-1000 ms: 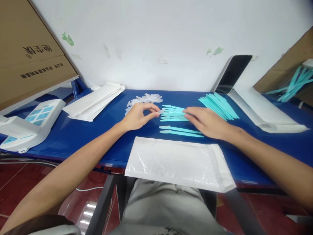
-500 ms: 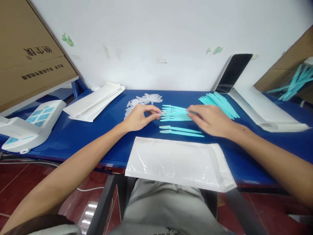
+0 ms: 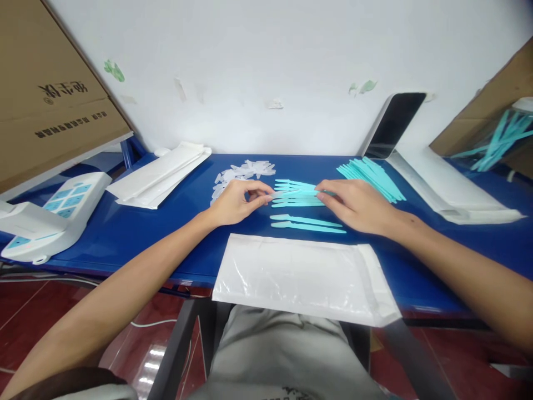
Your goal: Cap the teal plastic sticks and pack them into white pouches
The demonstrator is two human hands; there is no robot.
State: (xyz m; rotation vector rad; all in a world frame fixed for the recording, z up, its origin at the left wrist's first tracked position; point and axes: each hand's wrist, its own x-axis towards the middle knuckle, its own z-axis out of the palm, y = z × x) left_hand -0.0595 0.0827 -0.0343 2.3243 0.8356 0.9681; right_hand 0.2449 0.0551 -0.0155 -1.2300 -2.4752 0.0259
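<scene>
My left hand (image 3: 241,201) pinches a small translucent cap (image 3: 278,195) between thumb and fingertips. Opposite it, my right hand (image 3: 353,203) is closed on the handle end of a turquoise stick, whose other end meets the cap. Beneath and around this stick lie several turquoise sticks (image 3: 297,203) in a row. Two more turquoise sticks (image 3: 308,224) lie apart, nearer the table's front. Behind my left hand is a loose pile of translucent caps (image 3: 250,169). A heap of turquoise sticks (image 3: 370,176) lies behind my right hand.
A white padded pouch (image 3: 300,275) overhangs the front edge of the blue table (image 3: 175,239). More pouches (image 3: 160,175) lie left, another (image 3: 453,189) right. A white power strip (image 3: 69,205) is far left. A phone (image 3: 395,125) leans on the wall; cardboard boxes flank both sides.
The whole view has shifted very slightly. Both hands keep nearly the same pose, with the stick and cap still between them.
</scene>
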